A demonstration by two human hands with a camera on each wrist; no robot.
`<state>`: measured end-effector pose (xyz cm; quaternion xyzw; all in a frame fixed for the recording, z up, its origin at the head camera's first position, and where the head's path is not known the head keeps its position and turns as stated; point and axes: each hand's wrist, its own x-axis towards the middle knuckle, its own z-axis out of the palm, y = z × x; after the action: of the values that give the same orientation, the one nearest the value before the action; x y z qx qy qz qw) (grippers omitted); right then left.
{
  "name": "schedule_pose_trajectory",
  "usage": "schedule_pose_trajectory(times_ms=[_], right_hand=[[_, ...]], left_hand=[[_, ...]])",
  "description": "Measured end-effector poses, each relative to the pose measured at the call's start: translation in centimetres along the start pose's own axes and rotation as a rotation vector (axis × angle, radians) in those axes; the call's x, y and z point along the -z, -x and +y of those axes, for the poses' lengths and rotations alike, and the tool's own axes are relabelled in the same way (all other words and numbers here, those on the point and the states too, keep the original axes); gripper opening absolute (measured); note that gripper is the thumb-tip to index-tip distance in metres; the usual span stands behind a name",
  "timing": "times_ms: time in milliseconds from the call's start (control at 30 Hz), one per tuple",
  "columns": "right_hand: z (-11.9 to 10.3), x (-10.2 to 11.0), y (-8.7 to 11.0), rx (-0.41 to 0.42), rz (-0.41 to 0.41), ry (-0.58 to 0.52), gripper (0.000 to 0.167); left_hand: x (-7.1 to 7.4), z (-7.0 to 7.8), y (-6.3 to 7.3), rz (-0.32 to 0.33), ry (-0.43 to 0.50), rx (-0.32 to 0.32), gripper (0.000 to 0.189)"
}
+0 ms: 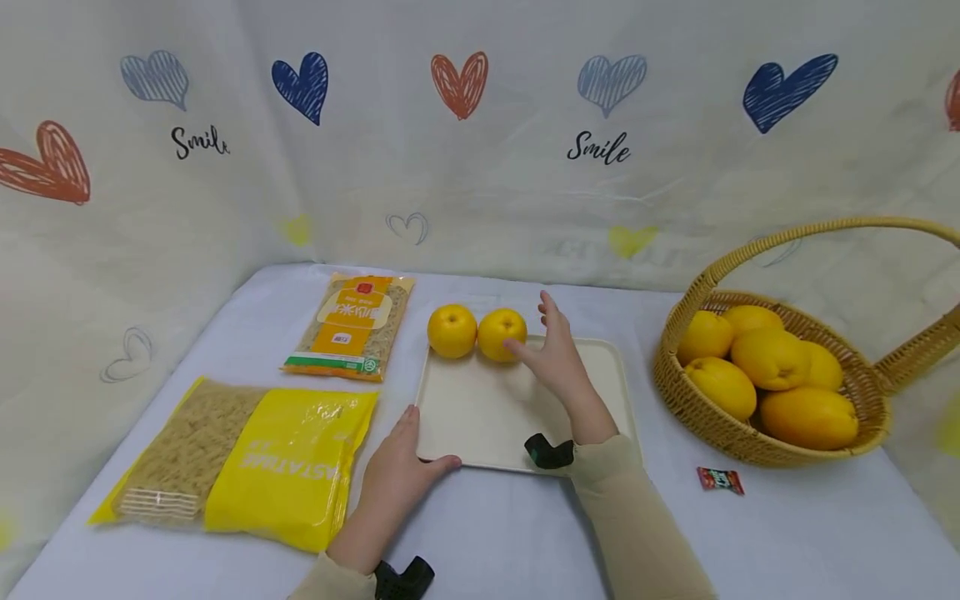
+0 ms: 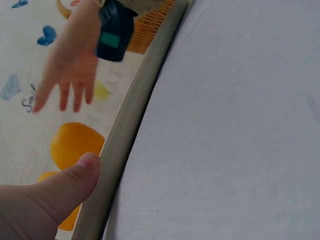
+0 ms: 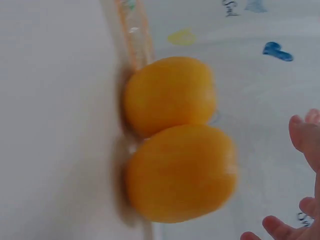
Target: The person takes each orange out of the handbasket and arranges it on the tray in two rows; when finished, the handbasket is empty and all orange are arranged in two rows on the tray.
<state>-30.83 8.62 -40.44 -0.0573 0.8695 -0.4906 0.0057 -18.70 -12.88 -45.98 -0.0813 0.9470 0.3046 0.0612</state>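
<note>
Two round yellow oranges, a left one (image 1: 452, 331) and a right one (image 1: 502, 335), sit side by side at the far left edge of a shallow cream tray (image 1: 480, 408). My left hand (image 1: 401, 475) rests at the tray's near left corner, fingers extended along the side, thumb at the near rim. In the left wrist view that thumb (image 2: 75, 182) lies by the rim. Over the tray, my right hand (image 1: 558, 358) is spread beside the right orange, its thumb overlapping the fruit in the head view. Its fingers (image 3: 305, 137) appear apart from the oranges (image 3: 182, 172) in the right wrist view.
A wicker basket (image 1: 667, 375) with a tall handle holds several yellow fruits at the right. In front of it lies a small wrapped candy (image 1: 720, 481). On the left are a yellow pasta bag (image 1: 285, 467) and a smaller grain packet (image 1: 352, 325). A heart-printed cloth (image 1: 510, 192) hangs behind.
</note>
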Motion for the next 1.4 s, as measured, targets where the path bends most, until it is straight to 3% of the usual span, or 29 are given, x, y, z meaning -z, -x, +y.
schedule_pose_trajectory(times_ms=[133,267,400,567,733,867,1233,1400], right_hand=[[-2.1,3.8,2.1,0.114,0.131,-0.003,0.086],[-2.4,8.3,4.5,0.194,0.307,0.056,0.081],[-1.9,12.4,6.3,0.148,0.514,0.088,0.074],[0.4,16.3,6.6,-0.018,0.681,0.159,0.072],[3.1,18.7,6.7,-0.195,0.653,0.156,0.075],[4.9,19.8,6.6,-0.284,0.562,0.144,0.081],[8.2,20.4,6.8,-0.366,0.370,0.313,0.090],[9.2,21.1,7.4,-0.361,0.362,0.366,0.088]], left_hand=[[0.2,-0.3,0.2,0.008,-0.016,0.014,0.107],[0.4,-0.4,0.3,0.005,-0.012,0.004,0.107],[0.9,-0.4,0.3,0.006,-0.013,0.007,0.107],[1.3,-0.6,0.3,0.008,-0.015,0.019,0.108],[1.0,-0.9,0.2,0.006,-0.013,0.015,0.108],[0.7,-0.8,0.2,0.003,-0.004,0.005,0.109],[-0.2,-0.4,0.0,-0.017,-0.005,-0.009,0.111],[-0.8,0.0,0.0,-0.021,0.003,-0.028,0.111]])
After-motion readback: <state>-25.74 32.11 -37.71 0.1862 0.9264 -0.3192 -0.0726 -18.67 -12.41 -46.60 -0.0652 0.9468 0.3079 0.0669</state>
